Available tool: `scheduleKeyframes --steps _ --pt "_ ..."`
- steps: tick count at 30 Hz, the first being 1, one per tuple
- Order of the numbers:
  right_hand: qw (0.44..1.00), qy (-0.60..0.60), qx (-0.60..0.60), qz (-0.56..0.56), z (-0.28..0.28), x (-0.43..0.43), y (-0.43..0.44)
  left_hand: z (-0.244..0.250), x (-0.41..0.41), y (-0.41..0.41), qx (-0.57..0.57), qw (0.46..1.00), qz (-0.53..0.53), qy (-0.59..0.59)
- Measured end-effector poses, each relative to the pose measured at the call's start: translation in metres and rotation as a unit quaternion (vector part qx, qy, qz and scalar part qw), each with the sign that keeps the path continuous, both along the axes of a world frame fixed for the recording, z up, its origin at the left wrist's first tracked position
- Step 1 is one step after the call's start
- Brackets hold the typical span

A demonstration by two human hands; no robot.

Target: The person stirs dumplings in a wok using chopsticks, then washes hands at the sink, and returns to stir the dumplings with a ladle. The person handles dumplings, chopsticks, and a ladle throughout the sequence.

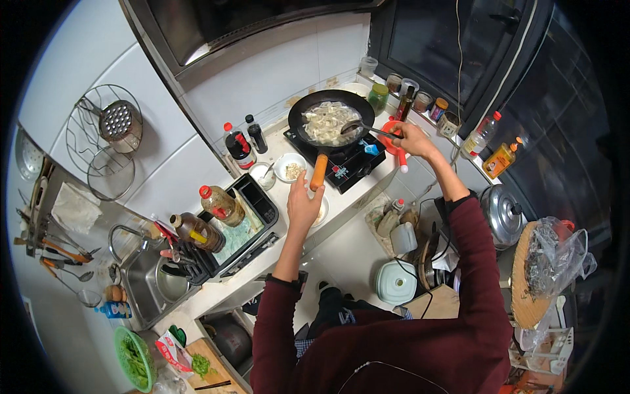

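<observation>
A black wok (pixel 297 115) stands on a black tabletop cooker (pixel 339 170). Pale, glossy pieces of food (pixel 327 118) lie inside it, wet-looking. My right hand (pixel 416 140) grips the dark handle of a metal ladle (pixel 352 127), whose bowl rests among the food at the wok's right side. The wooden wok handle (pixel 320 170) points towards me. My left hand (pixel 304 204) is at its end, thumb and fingers spread on either side without closing around it. Beside that hand is a white bowl (pixel 283 165) with chopped pale bits; another bowl (pixel 322 209) is partly hidden behind it.
A red plastic scoop-like utensil (pixel 392 129) lies under my right hand. Soy sauce bottles (pixel 239 147) and a small jar with a spoon (pixel 263 177) stand left of the cooker. A black rack (pixel 266 202) holds oil bottles (pixel 221 204). Jars (pixel 378 97) line the windowsill.
</observation>
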State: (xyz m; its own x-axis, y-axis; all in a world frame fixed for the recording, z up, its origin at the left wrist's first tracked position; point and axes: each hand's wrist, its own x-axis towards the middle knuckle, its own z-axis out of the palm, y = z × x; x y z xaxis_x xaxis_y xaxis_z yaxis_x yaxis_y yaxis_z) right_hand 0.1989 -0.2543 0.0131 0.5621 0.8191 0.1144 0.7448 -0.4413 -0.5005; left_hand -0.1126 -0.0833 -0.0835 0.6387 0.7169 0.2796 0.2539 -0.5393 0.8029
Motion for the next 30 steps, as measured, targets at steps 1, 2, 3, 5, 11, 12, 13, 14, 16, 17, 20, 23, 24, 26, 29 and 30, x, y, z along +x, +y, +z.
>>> scheduleKeyframes --steps 1,2,3,5,11,12,13,14,16,17,20,23,24,26,29,30 --pt "0.999 -0.006 -0.035 -0.007 0.003 0.004 0.005 -0.004 0.004 0.004 -0.003 0.999 0.002 0.042" --pt "0.999 -0.001 -0.046 -0.005 -0.001 0.007 0.011 -0.007 0.008 0.009 -0.006 0.996 0.005 0.083" --pt "0.998 -0.008 -0.067 -0.002 0.0 0.009 0.016 -0.006 0.016 0.011 -0.01 0.993 0.005 0.119" --pt "0.994 -0.02 -0.11 0.006 0.003 0.011 0.031 -0.005 0.027 0.015 -0.025 0.988 -0.018 0.149" --pt "0.988 -0.022 -0.143 0.052 -0.013 0.014 0.068 0.0 0.032 0.023 -0.027 0.983 -0.051 0.173" --pt "0.988 -0.002 -0.15 0.048 -0.015 0.009 0.073 0.003 0.031 0.026 -0.023 0.982 -0.055 0.181" --pt "0.987 0.018 -0.156 0.045 -0.017 0.003 0.077 0.003 0.031 0.03 -0.022 0.981 -0.066 0.183" --pt "0.987 -0.029 -0.148 0.054 -0.026 0.001 0.08 0.003 0.031 0.033 -0.021 0.979 -0.076 0.185" --pt "0.988 -0.021 -0.15 0.035 -0.037 -0.009 0.087 0.004 0.033 0.038 -0.019 0.979 -0.079 0.185" --pt "0.989 -0.04 -0.139 0.038 -0.044 -0.012 0.09 0.001 0.035 0.036 -0.019 0.98 -0.073 0.185" --pt "0.991 -0.033 -0.123 0.033 -0.061 -0.021 0.101 -0.004 0.037 0.04 -0.017 0.98 -0.068 0.188" --pt "0.991 -0.057 -0.116 0.016 -0.076 -0.024 0.114 -0.002 0.038 0.043 -0.019 0.977 -0.078 0.195" --pt "0.992 -0.058 -0.116 0.007 -0.081 -0.024 0.12 0.0 0.037 0.043 -0.02 0.976 -0.081 0.2" --pt "0.993 -0.053 -0.101 -0.009 -0.091 -0.025 0.132 0.0 0.036 0.044 -0.02 0.977 -0.08 0.195" --pt "0.994 -0.041 -0.091 -0.044 -0.104 -0.022 0.15 0.001 0.036 0.042 -0.024 0.979 -0.08 0.188" --pt "0.995 -0.034 -0.089 -0.043 -0.103 -0.023 0.157 0.001 0.035 0.043 -0.027 0.979 -0.075 0.187"
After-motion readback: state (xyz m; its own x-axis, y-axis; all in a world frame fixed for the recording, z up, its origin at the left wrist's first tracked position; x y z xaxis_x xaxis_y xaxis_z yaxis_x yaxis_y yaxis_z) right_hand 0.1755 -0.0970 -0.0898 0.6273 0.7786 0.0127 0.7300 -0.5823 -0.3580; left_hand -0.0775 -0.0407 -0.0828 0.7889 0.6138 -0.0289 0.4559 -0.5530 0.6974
